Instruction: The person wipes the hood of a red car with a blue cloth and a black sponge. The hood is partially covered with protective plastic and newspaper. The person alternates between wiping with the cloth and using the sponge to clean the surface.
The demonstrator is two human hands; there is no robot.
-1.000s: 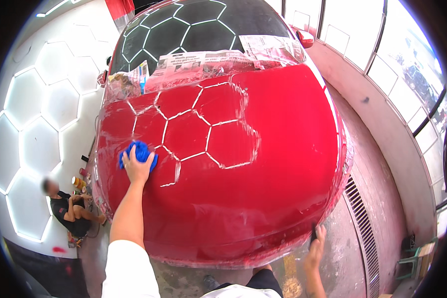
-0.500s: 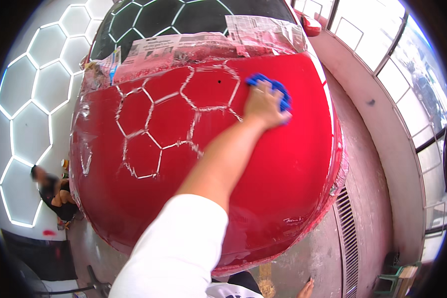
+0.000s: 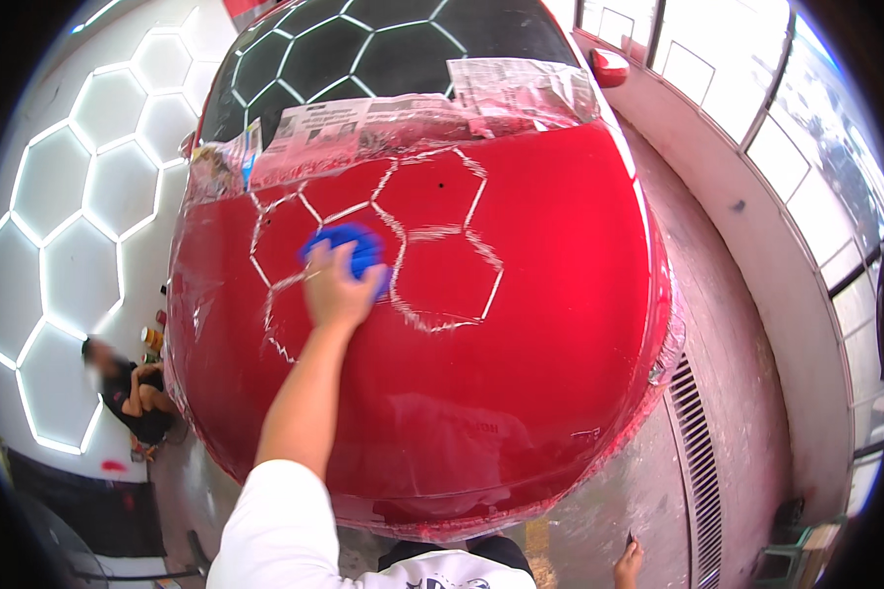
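My left hand [image 3: 334, 293] is closed over a blue cloth [image 3: 361, 243], pressing it on the left half of a glossy red car hood [image 3: 560, 265]. Part of the cloth is hidden under the hand, and both are slightly blurred. Bright hexagon light reflections surround them on the paint. Low at the right, beyond the hood's front edge, my right hand [image 3: 628, 564] hangs with its fingers curled. A small dark thing shows at its fingertips, too small to name.
Newspaper sheets [image 3: 363, 128] cover the base of the windshield [image 3: 363, 54]. A person [image 3: 133, 388] crouches left of the car beside some cans [image 3: 151, 338]. Hexagon lights line the left wall. A floor grate [image 3: 695, 471] runs along the right, near a green stool [image 3: 784, 555].
My left hand has swept the blue cloth from the hood's right side across to the left. My right hand has come further into view, and the view has shifted slightly.
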